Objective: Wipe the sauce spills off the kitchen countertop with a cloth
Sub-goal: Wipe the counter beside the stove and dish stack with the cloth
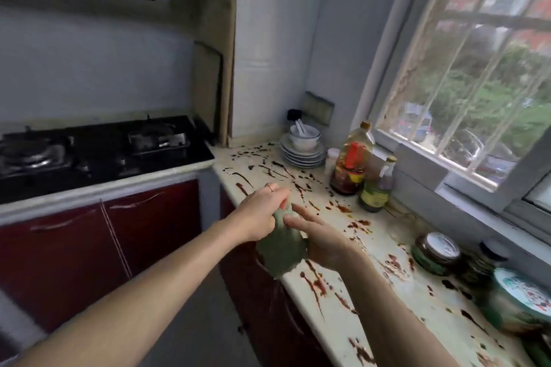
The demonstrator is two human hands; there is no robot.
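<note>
Head view: the green cloth (281, 250) is held up above the front edge of the countertop (384, 235), hanging in a bunch and not yet pressed to the surface. Its upper end is gripped by the left hand (262, 211), fingers curled round the fabric. The right hand (322, 235) is laid against the cloth's side with fingers nearly straight and the thumb on the fabric; whether a pinch is made there cannot be told. The cloth is probably being gathered or folded into a pad before wiping.

Dark red-brown sauce spills (316, 283) are streaked along nearly the whole countertop, near and far, so the wiping is judged barely begun, if at all.

Bottles (354, 158) and jars (436, 252) are lined up under the window, and a stack of plates (302, 152) is set in the far corner; splashes reach close to their bases, so care will be needed there. A gas stove (98, 149) is seen to the left.
</note>
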